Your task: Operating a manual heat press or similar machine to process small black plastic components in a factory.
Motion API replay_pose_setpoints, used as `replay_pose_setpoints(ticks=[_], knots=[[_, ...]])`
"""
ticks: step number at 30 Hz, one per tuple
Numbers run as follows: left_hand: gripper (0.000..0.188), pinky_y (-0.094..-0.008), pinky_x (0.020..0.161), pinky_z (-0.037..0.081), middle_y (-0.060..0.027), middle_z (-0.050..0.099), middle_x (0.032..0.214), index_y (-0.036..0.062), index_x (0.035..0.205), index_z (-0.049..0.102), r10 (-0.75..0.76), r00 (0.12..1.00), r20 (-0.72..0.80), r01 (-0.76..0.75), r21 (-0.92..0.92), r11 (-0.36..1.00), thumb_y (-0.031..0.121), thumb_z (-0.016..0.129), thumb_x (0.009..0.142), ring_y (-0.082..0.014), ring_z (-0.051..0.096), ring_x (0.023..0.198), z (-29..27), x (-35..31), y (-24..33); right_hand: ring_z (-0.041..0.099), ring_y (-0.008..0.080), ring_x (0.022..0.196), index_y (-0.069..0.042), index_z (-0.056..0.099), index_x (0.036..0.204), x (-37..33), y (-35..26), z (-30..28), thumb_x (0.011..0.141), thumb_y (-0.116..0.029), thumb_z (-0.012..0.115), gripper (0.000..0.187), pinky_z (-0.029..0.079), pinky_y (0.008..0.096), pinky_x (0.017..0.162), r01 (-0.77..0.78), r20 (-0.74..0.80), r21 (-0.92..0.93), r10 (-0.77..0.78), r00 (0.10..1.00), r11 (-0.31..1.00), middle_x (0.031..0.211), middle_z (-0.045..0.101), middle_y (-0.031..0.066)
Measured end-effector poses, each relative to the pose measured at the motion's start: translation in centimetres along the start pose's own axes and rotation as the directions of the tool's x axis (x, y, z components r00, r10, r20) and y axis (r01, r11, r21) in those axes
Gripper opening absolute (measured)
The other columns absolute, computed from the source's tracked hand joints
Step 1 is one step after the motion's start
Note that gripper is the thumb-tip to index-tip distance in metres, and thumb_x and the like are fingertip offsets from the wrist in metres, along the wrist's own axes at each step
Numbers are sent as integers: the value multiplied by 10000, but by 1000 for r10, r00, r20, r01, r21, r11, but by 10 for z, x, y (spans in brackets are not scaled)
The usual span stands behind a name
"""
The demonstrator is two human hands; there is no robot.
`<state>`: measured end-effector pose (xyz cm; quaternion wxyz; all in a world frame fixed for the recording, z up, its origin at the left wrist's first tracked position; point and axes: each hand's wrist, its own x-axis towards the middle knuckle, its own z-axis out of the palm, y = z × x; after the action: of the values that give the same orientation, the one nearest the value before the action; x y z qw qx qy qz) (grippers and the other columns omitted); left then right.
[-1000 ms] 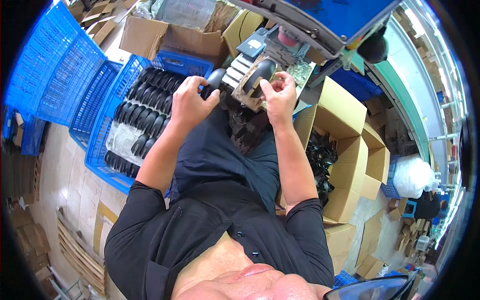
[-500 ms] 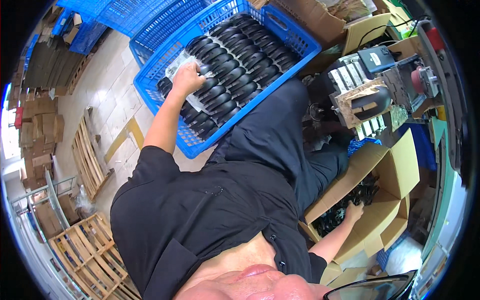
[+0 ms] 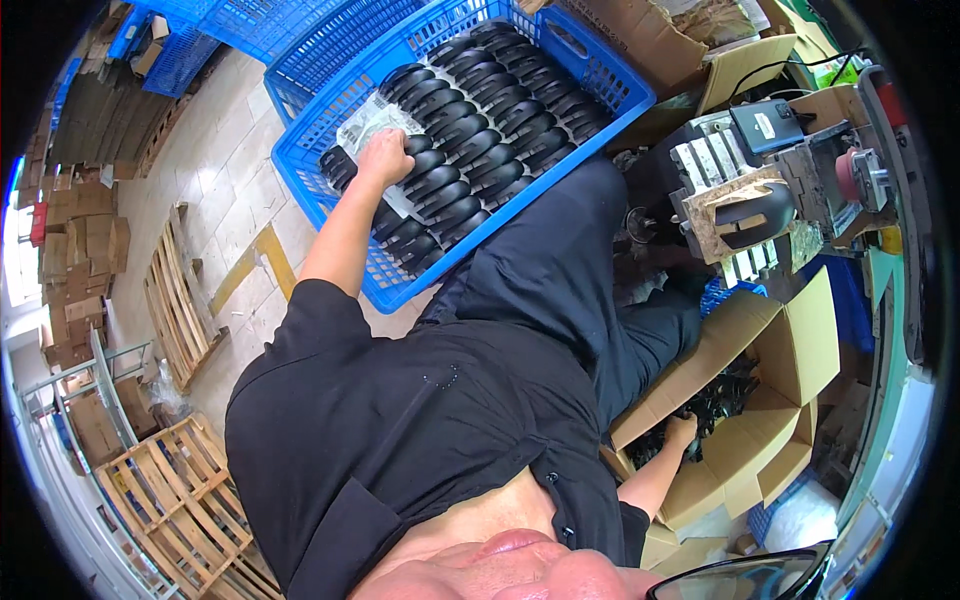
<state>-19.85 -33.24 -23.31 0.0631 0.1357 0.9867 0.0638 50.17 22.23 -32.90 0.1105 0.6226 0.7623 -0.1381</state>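
On the left, a blue plastic crate [image 3: 370, 283] holds rows of black curved plastic parts [image 3: 450, 137], each with a slot. My left hand [image 3: 385, 158] is over the crate's near left rows, its fingers curled down onto one of these parts. Clear plastic film [image 3: 372, 118] lies just beyond that hand. Down at the right, my right hand [image 3: 682, 430] reaches into an open cardboard box [image 3: 745, 470] among a heap of small black pieces [image 3: 725, 393]. Its fingers are bent, and what they hold is hidden.
Right of my legs stands a machine fixture [image 3: 725, 215] bearing a black slotted part, with a dark phone-like device [image 3: 767, 125] on top. More blue crates [image 3: 330, 50] are behind the filled one. Wooden pallets [image 3: 195, 500] and cardboard stacks [image 3: 85, 260] stand at the left.
My right hand has moved left and slightly down inside the cardboard box, and its fingers have drawn in. My left hand stays at the same rows; the view has shifted slightly.
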Motion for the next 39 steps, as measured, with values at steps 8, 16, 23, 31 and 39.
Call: replay_pose_setpoints(ticks=[8, 16, 23, 31, 39], knots=[[211, -484, 1042, 546, -168, 720, 1221, 56, 1023, 742, 114, 949, -293, -168, -169, 971, 174, 674, 861, -378, 677, 1168, -3, -41, 64, 752, 399, 1070, -12, 731, 1205, -11, 1, -1, 754, -170, 900, 507, 577, 452, 966, -61, 89, -94, 69, 994, 994, 1126, 785, 240], [99, -426, 865, 610, -108, 760, 1042, 70, 898, 710, 465, 675, -573, -723, -389, 570, 82, 768, 818, -319, 735, 981, -51, -117, 213, 759, 352, 897, 6, 745, 1060, 1, 67, 3, 764, -56, 832, 315, 601, 437, 856, -143, 158, 103, 125, 979, 984, 950, 783, 202], [83, -422, 874, 597, -93, 734, 1042, 69, 938, 712, 768, 544, -338, -730, -643, 234, 97, 743, 866, -314, 717, 1000, -22, -175, 283, 681, 173, 824, -5, 631, 1302, -31, 22, -77, 929, 64, 728, 391, 546, 341, 634, -280, 261, 769, 118, 958, 574, 1044, 699, 73], [582, -459, 997, 571, -245, 671, 1334, 28, 1418, 601, 965, 260, -23, -532, -838, 123, 300, 778, 935, -373, 701, 1164, -29, -191, 338, 686, 239, 1144, -57, 633, 1346, -79, -85, -164, 1018, 31, 686, 343, 560, 410, 1007, 0, -57, 989, -385, 921, -145, 1308, 695, 116], [679, -320, 722, 608, -147, 709, 1195, -9, 1476, 571, 915, 315, 252, 366, -922, 128, 345, 839, 962, -182, 706, 920, -35, -196, 343, 636, 171, 935, 12, 665, 1216, -137, -217, -129, 850, -21, 847, 410, 493, 280, 849, -221, 121, 975, -848, 517, 4, 1061, 695, 84]])
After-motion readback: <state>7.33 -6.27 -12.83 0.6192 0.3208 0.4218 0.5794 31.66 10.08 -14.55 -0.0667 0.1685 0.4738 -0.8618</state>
